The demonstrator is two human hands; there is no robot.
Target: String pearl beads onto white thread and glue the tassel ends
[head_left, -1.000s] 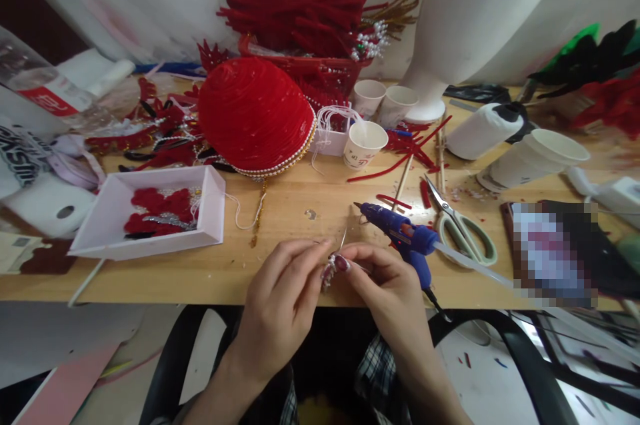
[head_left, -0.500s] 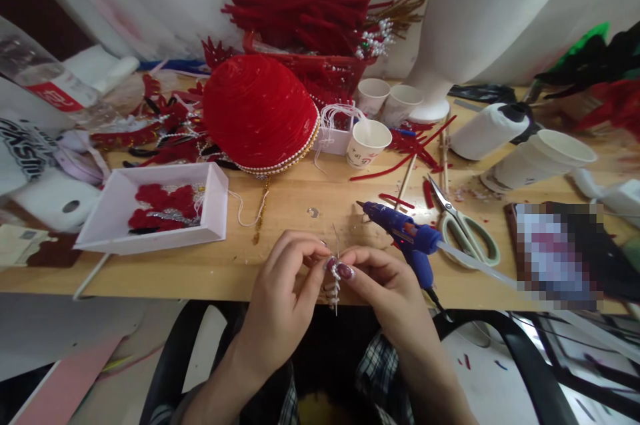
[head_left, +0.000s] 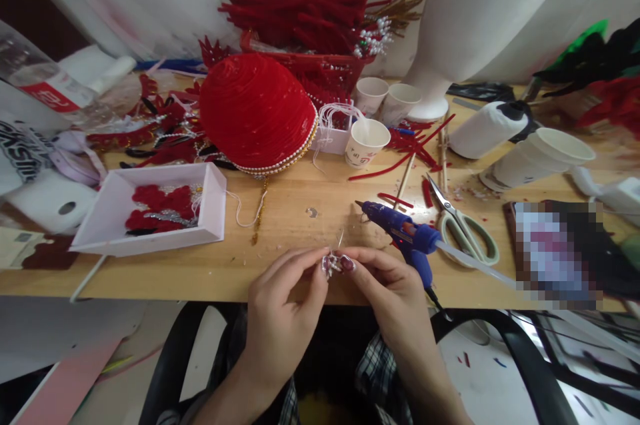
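Between my fingertips is a small silvery-white beaded piece (head_left: pixel 332 265) with a thin wire end sticking up from it. My left hand (head_left: pixel 290 302) pinches it from the left, thumb against forefinger. From the other side my right hand (head_left: pixel 387 292) is closed on it too, its thumb pressed over the beads. Fingers cover part of the piece, so its full shape is hidden. Just right of my hands lies a blue glue gun (head_left: pixel 400 225) with a long clear glue stick. Scissors (head_left: pixel 465 232) with pale handles rest beyond it.
A red domed cap (head_left: pixel 257 112) with bead trim stands behind my hands. On the left is a white box (head_left: pixel 215 205) holding red pieces. Paper cups (head_left: pixel 367 143), a white thread spool (head_left: pixel 487 130), a red basket (head_left: pixel 330 72) and a mannequin stand (head_left: pixel 450 32) are farther back.
The beaded piece has turned between my fingers: its strand no longer hangs straight down but bunches up at the fingertips. The wire end now leans to the right. My hands have shifted slightly.
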